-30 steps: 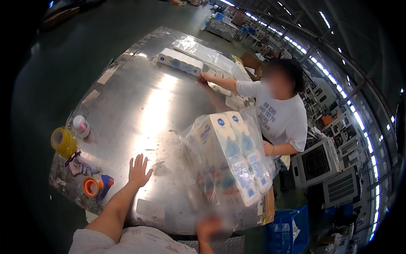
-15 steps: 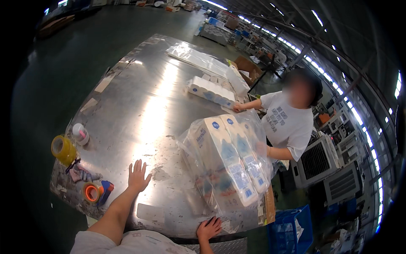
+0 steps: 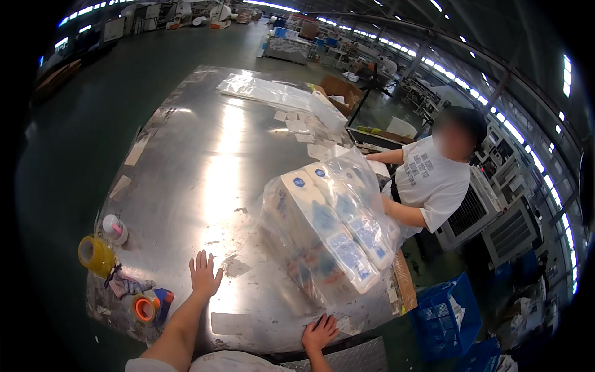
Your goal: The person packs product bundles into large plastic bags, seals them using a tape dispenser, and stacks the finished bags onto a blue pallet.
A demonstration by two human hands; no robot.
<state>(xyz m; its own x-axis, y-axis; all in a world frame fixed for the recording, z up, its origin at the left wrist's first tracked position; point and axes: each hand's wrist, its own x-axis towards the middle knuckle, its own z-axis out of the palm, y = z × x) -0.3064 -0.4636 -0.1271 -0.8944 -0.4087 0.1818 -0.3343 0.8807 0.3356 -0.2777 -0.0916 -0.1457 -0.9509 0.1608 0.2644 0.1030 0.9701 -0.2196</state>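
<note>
My left hand (image 3: 206, 276) lies flat on the metal tabletop (image 3: 180, 186), fingers spread and nothing in it. At the near edge rests my right hand (image 3: 320, 333), palm down with its fingers stretched out, apart from any package. Ahead of it and slightly right stands a clear plastic bag (image 3: 282, 248) packed with long white-and-blue packs of tissue rolls (image 3: 338, 214). A co-worker (image 3: 434, 177) in a white T-shirt stands at the table's right side, one arm reaching to the bag; that person's hands are mostly hidden behind the plastic.
On the left are yellow tape rolls (image 3: 96, 256), a white bottle (image 3: 114, 229), a crumpled glove (image 3: 130, 285) and a tape dispenser (image 3: 150, 306). Flat plastic bags (image 3: 266, 90) lie at the far edge. A blue crate (image 3: 447, 319) stands beside the table's right corner.
The long white pack in the co-worker's hand has left the far tabletop, and that person's arm has drawn back toward the bag. The view has shifted; my hands stay on the table.
</note>
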